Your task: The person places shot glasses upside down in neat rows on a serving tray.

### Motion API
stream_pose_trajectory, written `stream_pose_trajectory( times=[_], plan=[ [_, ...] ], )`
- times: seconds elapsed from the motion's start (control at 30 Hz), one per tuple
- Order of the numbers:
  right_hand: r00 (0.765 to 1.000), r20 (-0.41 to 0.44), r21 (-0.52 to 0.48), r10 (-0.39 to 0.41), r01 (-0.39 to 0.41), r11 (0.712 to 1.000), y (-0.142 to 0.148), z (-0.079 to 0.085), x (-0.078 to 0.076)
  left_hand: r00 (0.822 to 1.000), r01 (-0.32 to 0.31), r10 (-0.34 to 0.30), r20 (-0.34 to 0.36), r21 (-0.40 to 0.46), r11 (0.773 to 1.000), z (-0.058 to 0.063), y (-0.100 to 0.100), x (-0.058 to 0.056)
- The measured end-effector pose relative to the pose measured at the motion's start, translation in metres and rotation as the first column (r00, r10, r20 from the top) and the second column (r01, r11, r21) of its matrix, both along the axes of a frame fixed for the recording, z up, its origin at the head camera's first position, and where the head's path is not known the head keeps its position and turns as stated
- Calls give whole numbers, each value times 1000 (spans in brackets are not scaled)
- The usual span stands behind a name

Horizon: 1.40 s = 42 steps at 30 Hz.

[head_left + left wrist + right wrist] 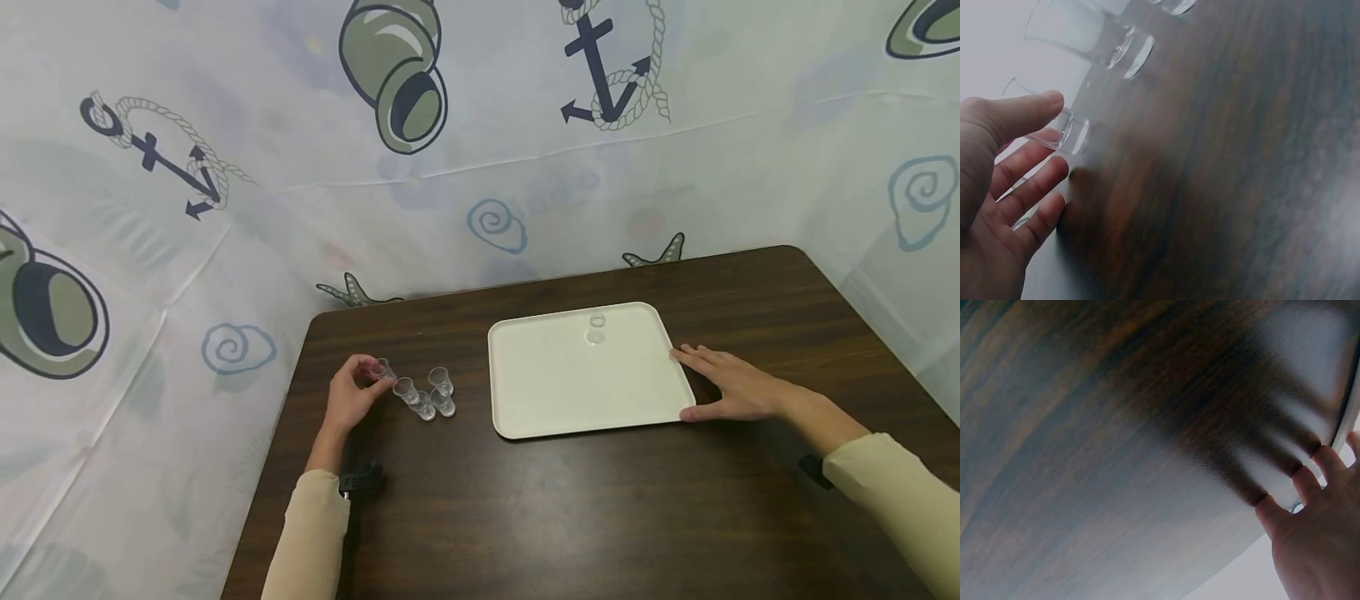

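My left hand (349,398) pinches a small clear shot glass (383,368) at the left of the table. In the left wrist view, the thumb lies across that upright-looking glass (1074,133), with the fingers behind it. Several more shot glasses (406,389) stand close together just right of this hand. Beside the right edge of a white tray (577,375) lies my right hand (731,387), fingers spread and straight, with fingertips at the tray's rim. The right wrist view shows its fingertips (1263,505) on the tabletop. One clear glass (597,320) stands near the tray's far edge.
The dark wood-grain table (570,508) extends in front of the tray and to its right. A pale patterned cloth (465,200) hangs behind the table and along its left side.
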State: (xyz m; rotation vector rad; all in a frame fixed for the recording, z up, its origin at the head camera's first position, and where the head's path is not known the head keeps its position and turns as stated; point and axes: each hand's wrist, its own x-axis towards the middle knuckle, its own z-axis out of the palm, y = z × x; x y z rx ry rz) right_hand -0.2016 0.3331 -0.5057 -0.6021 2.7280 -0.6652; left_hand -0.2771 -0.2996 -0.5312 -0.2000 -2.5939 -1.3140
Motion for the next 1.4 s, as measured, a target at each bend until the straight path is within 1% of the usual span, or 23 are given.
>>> stream_pose_trajectory(
  times=[0.07,0.1,0.13,0.23,0.3,0.33,0.4,0.53,0.57,0.63,0.73,0.83,0.93,1.0,1.07,1.13,1.2,1.3,1.4],
  plan=[
    [1000,2,2,2,-2,1000,0,-1,0,1000,-15,16,-13,40,999,0,-4,2],
    [1000,7,1,0,0,1000,0,-1,0,1000,-17,19,-20,55,998,3,-5,3],
    [1000,8,1,0,0,1000,1,-1,0,999,-20,21,-23,68,997,6,-5,5],
    [1000,6,-3,-2,2,1000,0,-1,1,999,-4,7,-38,82,997,22,-6,10],
    [1000,4,-4,-6,6,1000,0,-1,2,999,1,2,-44,73,997,36,-6,13],
    [1000,1,-4,-6,6,1000,0,-1,3,998,0,4,-56,56,998,38,-9,12],
    [1000,0,-5,-7,7,1000,0,-2,3,997,-4,7,-74,36,999,47,-11,12],
    [1000,-6,-6,-4,4,1000,-1,-3,4,994,-4,8,-109,37,999,62,-17,9],
    [1000,-10,-6,-1,1,1000,-1,-4,4,994,-1,6,-111,47,999,68,-17,10],
    [1000,-16,-6,2,-2,1000,-1,-4,3,993,4,0,-120,34,999,75,-20,10],
    [1000,-10,-10,1,-2,1000,-1,-4,3,993,5,-5,-114,2,1000,87,-23,10],
    [1000,3,-15,-3,3,1000,-1,-3,2,996,1,-5,-94,-39,999,99,-25,10],
    [1000,4,-10,-4,4,1000,-1,-3,2,997,3,-7,-76,-57,998,110,-26,5],
    [1000,0,-5,-2,2,1000,-1,-3,2,996,9,-16,-84,-83,997,112,-26,-3],
    [1000,-5,-3,0,0,1000,-1,-3,1,995,16,-29,-99,-129,992,114,-26,-11],
    [1000,-8,-2,1,-1,1000,0,-3,1,992,42,-63,-113,-178,983,115,-24,-21],
    [1000,-6,-4,-1,1,1000,0,-2,1,987,72,-104,-124,-241,968,119,-19,-28],
    [1000,1,-2,-3,3,1000,0,-1,1,975,146,-188,-119,-297,944,128,-6,-37],
    [1000,7,-2,-2,2,1000,-1,0,0,957,218,-271,-103,-362,906,136,12,-42]
  ],
)
